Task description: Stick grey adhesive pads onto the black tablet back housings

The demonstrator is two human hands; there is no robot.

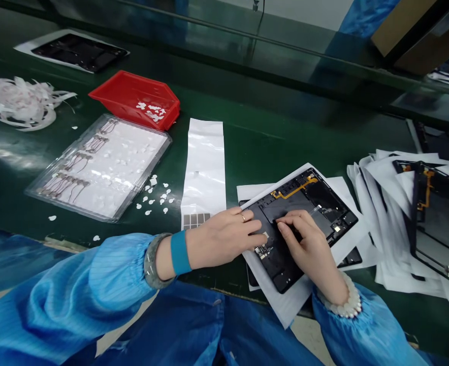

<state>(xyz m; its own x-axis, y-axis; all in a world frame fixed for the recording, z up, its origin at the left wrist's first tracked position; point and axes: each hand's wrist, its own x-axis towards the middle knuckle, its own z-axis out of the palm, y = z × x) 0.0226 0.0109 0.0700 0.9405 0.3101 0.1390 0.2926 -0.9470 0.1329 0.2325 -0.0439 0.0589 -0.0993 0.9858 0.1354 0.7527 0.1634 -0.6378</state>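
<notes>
A black tablet housing (285, 264) with an orange flex cable (296, 188) and a small circuit board lies tilted on white sheets (285, 305) near the bench's front edge. Across its left edge rests my left hand (224, 239), fingers stretched out and somewhat apart, the fingertips close to the circuit board. My right hand (304, 239) is over the middle of the housing, thumb and index finger pinched together at its inner surface. Whatever is in that pinch is too small to make out. Beside my left hand is a white strip (204, 168) with grey square pads (196, 219).
A clear tray (110, 168) holds small wired parts; white stickers are scattered beside it. Behind it sits a red bin (129, 94). White tape (22, 101) is heaped far left. Another housing (79, 51) lies at the back. Housings and sheets (384, 218) are stacked right.
</notes>
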